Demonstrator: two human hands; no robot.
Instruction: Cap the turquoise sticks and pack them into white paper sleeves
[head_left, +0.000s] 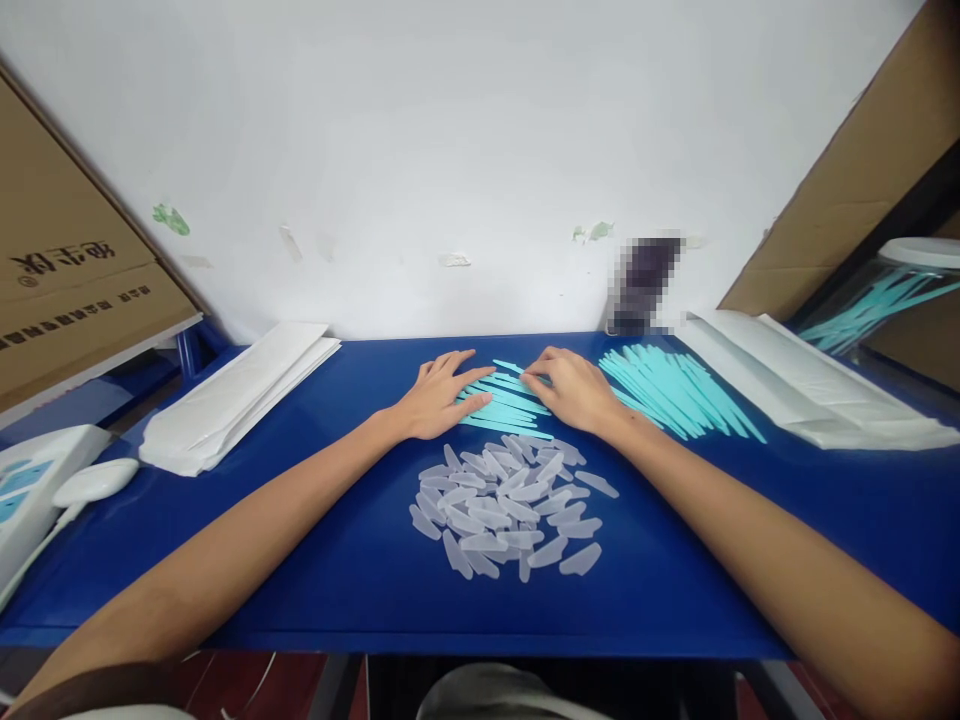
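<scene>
My left hand lies flat with fingers stretched out on the left end of a small row of turquoise plastic sticks on the blue table. My right hand rests on the right end of the same row, fingers curled a little with their tips on the sticks. Just in front of both hands lies a heap of several clear plastic caps. A larger pile of turquoise sticks spreads out to the right of my right hand.
Stacks of white paper sleeves lie at the left and right. A white device with a cable sits at the far left. Cardboard boxes flank both sides. A clear jar of sticks stands at the right, a white wall behind.
</scene>
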